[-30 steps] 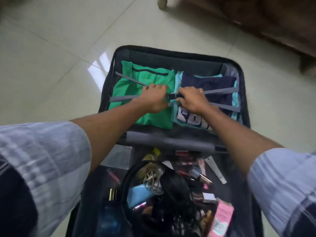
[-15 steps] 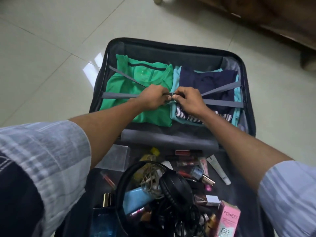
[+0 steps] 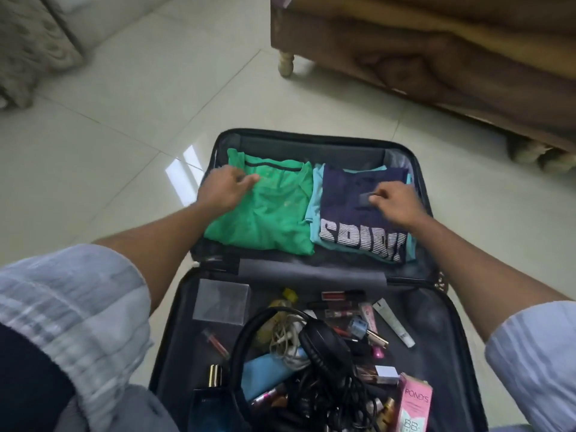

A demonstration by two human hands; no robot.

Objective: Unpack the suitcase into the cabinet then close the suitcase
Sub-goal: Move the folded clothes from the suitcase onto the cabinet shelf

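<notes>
The black suitcase (image 3: 419,169) lies open on the floor. In its far half are a folded green shirt (image 3: 271,216) on the left and a navy shirt (image 3: 346,194) with white letters on the right, on top of a teal garment (image 3: 315,194). My left hand (image 3: 223,191) is at the green shirt's upper left with fingers curled; the left strap is out of sight beneath it. My right hand (image 3: 397,202) is over the navy shirt and pinches the dark strap buckle (image 3: 363,198). No strap crosses the clothes.
The near half holds black headphones (image 3: 324,341), tangled cables, a blue case (image 3: 265,372), several cosmetics, a white tube (image 3: 394,322) and a pink Pond's box (image 3: 414,403). A wooden sofa (image 3: 436,57) stands at the far right. Pale floor tiles (image 3: 124,135) lie to the left.
The buckle at the middle has come apart. My hands moved away from each other, left hand to the left and right hand to the right, and the grey straps no longer cross the clothes.
</notes>
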